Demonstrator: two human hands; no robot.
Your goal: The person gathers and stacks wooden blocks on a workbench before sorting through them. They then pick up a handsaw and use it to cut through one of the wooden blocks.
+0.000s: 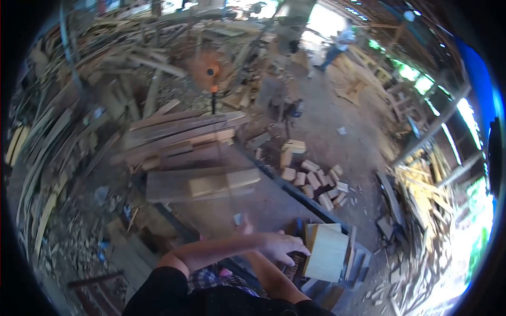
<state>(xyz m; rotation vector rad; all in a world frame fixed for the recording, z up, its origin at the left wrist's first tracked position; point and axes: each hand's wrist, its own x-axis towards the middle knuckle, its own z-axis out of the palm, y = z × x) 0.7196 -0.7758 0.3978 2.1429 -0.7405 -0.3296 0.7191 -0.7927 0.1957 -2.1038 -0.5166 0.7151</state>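
My left hand (285, 246) reaches across to the right over my other forearm, fingers apart, its fingertips at the left edge of a pale flat board (328, 254). Whether it touches the board is unclear. My right hand (245, 226) is blurred and partly hidden behind the left forearm, over the workbench (282, 203). A small pale thing (237, 218) shows beside it, too smeared to name. Farther up the bench lie a wooden block (224, 182) and several long planks (184, 131).
Several cut wood blocks (314, 180) lie on the ground right of the bench. An orange round guard or blade (206, 70) stands beyond the planks. Scrap wood (45, 152) is heaped at the left. A person (337, 46) is in the distance.
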